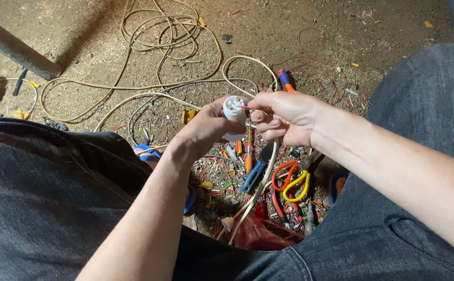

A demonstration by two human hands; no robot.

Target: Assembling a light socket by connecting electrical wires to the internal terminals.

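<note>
While the left hand [206, 130] grips a white socket [234, 112], the right hand [284, 117] pinches its red wire [243, 106].

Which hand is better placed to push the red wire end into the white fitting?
Probably the right hand: it pinches the red wire end at the top of the white fitting, while the left hand is wrapped around the fitting.

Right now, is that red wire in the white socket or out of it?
In, as far as shows: the red wire, pinched by the right hand, has its tip at the top of the white socket, which the left hand holds.
</note>
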